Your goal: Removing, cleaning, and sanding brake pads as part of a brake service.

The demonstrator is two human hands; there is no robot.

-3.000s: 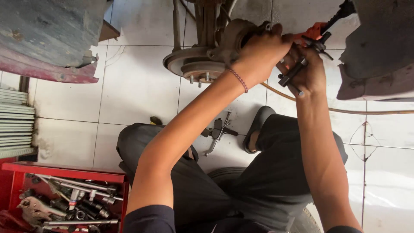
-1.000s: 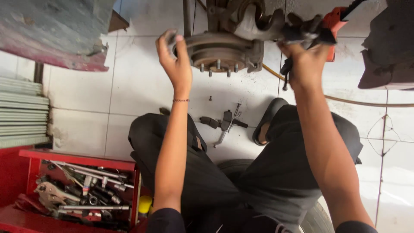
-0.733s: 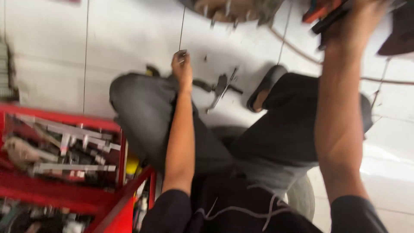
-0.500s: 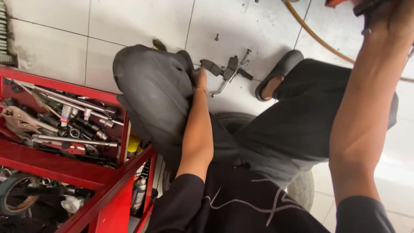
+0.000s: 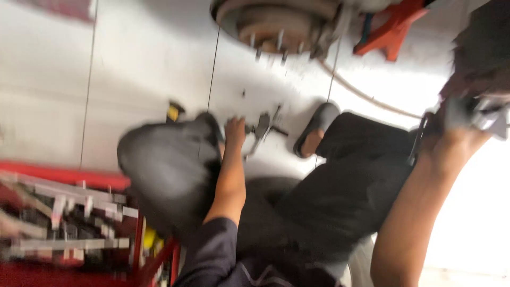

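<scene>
Your left hand (image 5: pixel 234 129) reaches the metal tool (image 5: pixel 262 127) on the floor (image 5: pixel 149 69), finger spread unclear; grip its handle squarely while your right hand (image 5: pixel 461 139) pinches another tool (image 5: pixel 486 114).

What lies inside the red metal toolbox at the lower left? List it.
The red metal toolbox holds a blurred jumble of silvery metal hand tools on dark trays. Motion blur hides their exact kinds, and lower layers are covered.

Glossy white floor tiles (image 5: pixel 149 64); dull, rusty metal hub (image 5: pixel 276 21) at twelve o'clock; matt dark cloth trousers (image 5: pixel 340 196); red painted metal toolbox (image 5: pixel 64 178).
</scene>
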